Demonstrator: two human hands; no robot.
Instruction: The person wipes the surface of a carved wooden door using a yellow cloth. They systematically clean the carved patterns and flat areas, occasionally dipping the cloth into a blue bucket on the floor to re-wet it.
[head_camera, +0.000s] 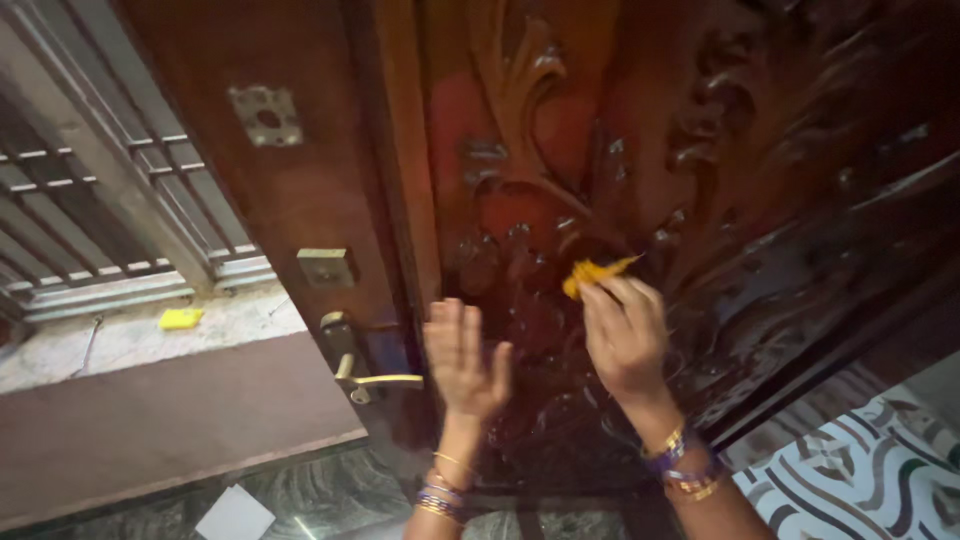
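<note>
A dark carved wooden door (700, 160) fills the view, its relief surface glossy. My right hand (622, 335) pinches a small yellow cloth (590, 272) and presses it against the carving near the middle of the door. My left hand (465, 355) is flat against the door panel with its fingers spread, just right of the brass lever handle (375, 380). Both wrists carry several bangles.
The door's edge shows a brass latch plate (326, 267) and a metal strike plate (266, 116) higher up. Behind, at left, a barred metal grille (90, 180) stands over a stone sill with a small yellow object (180, 318). A white paper (234, 516) lies on the floor; patterned tiles (880, 470) at right.
</note>
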